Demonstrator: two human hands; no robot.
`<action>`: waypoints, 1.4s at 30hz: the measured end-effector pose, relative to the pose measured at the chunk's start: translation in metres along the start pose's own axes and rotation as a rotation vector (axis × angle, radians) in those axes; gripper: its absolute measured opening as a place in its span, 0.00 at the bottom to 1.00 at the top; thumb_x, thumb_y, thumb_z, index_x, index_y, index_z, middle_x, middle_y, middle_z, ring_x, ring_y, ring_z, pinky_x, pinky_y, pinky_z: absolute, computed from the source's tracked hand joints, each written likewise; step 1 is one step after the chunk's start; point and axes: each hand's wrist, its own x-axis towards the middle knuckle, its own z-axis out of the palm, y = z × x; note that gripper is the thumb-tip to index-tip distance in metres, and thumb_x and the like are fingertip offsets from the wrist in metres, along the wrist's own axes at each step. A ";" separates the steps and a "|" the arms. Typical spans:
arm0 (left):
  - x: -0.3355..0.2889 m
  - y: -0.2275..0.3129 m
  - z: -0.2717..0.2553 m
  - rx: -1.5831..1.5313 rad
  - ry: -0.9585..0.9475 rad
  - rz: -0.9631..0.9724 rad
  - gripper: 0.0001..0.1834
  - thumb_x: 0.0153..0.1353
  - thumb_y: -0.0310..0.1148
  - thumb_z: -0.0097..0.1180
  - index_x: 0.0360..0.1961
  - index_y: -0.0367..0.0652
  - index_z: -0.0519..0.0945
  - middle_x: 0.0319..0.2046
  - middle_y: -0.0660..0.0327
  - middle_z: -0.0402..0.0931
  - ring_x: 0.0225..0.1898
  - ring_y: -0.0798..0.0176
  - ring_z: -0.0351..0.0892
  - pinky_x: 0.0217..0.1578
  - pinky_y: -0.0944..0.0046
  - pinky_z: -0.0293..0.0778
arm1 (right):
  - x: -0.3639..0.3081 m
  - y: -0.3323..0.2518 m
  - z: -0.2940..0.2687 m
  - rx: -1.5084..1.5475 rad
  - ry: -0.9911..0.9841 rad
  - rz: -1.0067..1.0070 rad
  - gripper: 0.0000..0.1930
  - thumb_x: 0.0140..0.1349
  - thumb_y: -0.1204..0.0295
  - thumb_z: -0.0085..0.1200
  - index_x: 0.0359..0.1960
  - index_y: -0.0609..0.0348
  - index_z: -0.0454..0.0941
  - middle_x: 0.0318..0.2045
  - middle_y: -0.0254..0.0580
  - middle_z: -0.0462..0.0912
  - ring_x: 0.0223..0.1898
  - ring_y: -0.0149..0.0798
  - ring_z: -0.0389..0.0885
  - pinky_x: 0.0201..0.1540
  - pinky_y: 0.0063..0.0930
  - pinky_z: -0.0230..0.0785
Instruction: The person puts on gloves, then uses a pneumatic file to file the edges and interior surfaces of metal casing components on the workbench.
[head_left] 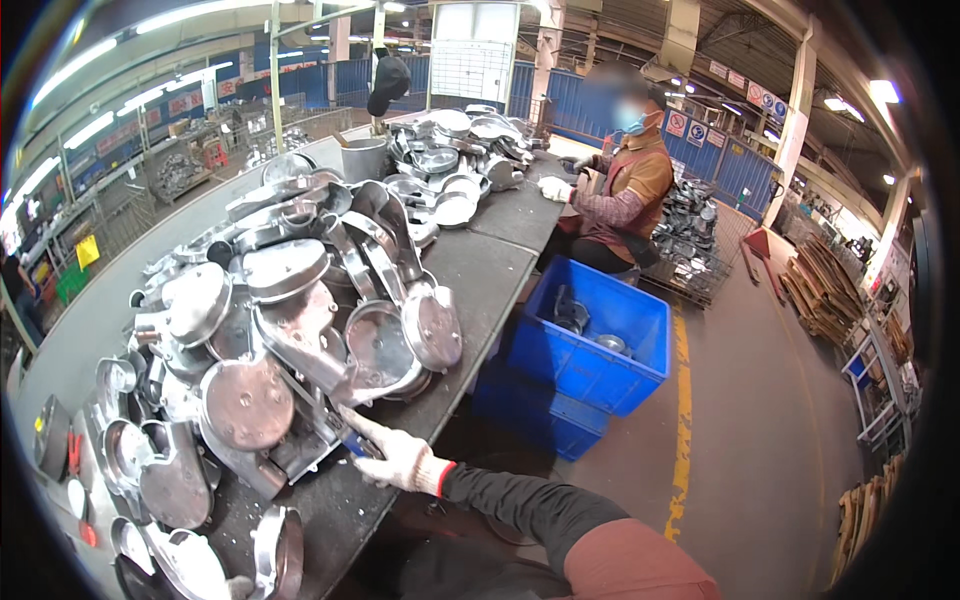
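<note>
My right hand [395, 455], in a white knit glove with a red cuff edge, is closed round a small tool with a blue handle [355, 441]. Its index finger stretches along the tool toward the heap; the tool's kind is not clear. Beside the fingertip lie grey metal castings [248, 403], round and pan-like with side arms, piled high on the dark bench [487, 262]. At the lower edge, what looks like a gloved fingertip of my left hand [240, 588] shows next to a curved casting [278, 552]. The rest of that hand is out of the picture.
A blue plastic crate [590, 335] with a few castings stands right of the bench. Beyond it a masked co-worker [640, 190] in white gloves sits at the bench. A grey bucket [364, 159] stands behind the heap. Red-handled tools [75, 455] lie at the left.
</note>
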 end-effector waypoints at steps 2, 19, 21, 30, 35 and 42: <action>0.009 0.001 -0.013 -0.158 -0.124 -0.095 0.11 0.67 0.53 0.60 0.38 0.63 0.86 0.19 0.61 0.74 0.18 0.55 0.75 0.20 0.54 0.68 | 0.003 0.004 -0.003 -0.080 0.009 -0.074 0.45 0.65 0.62 0.58 0.81 0.33 0.46 0.29 0.43 0.85 0.26 0.36 0.84 0.35 0.34 0.79; 0.012 0.025 -0.048 -0.654 -0.359 -0.580 0.16 0.60 0.19 0.56 0.48 0.36 0.86 0.38 0.56 0.89 0.40 0.63 0.86 0.47 0.65 0.77 | -0.011 0.009 -0.012 -0.127 -0.157 -0.333 0.42 0.69 0.65 0.55 0.81 0.47 0.47 0.48 0.51 0.81 0.40 0.41 0.83 0.49 0.33 0.76; 0.003 0.025 -0.047 -0.811 -0.246 -0.576 0.23 0.56 0.15 0.48 0.50 0.37 0.85 0.37 0.58 0.88 0.39 0.64 0.86 0.45 0.66 0.77 | -0.030 -0.003 -0.013 -0.001 -0.319 -0.180 0.41 0.71 0.65 0.53 0.82 0.46 0.46 0.44 0.46 0.81 0.39 0.37 0.82 0.49 0.30 0.76; 0.008 0.020 -0.049 -0.616 -0.432 -0.489 0.10 0.65 0.34 0.65 0.45 0.43 0.88 0.39 0.57 0.89 0.42 0.56 0.88 0.46 0.60 0.77 | -0.107 -0.020 -0.004 -0.158 -0.448 -0.054 0.39 0.76 0.60 0.44 0.82 0.39 0.37 0.45 0.44 0.82 0.34 0.33 0.82 0.46 0.31 0.79; -0.002 0.017 -0.049 -0.591 -0.462 -0.516 0.10 0.66 0.37 0.63 0.44 0.46 0.88 0.38 0.57 0.89 0.40 0.55 0.88 0.43 0.59 0.77 | -0.108 -0.013 0.013 0.009 -0.451 0.072 0.38 0.76 0.59 0.45 0.82 0.37 0.39 0.37 0.36 0.77 0.32 0.29 0.79 0.38 0.27 0.80; -0.012 0.022 -0.041 -0.543 -0.326 -0.456 0.10 0.67 0.39 0.62 0.44 0.51 0.88 0.36 0.60 0.89 0.35 0.55 0.87 0.39 0.59 0.78 | -0.095 -0.017 0.024 0.101 -0.585 0.080 0.39 0.76 0.62 0.47 0.82 0.34 0.39 0.35 0.31 0.74 0.31 0.25 0.75 0.36 0.24 0.77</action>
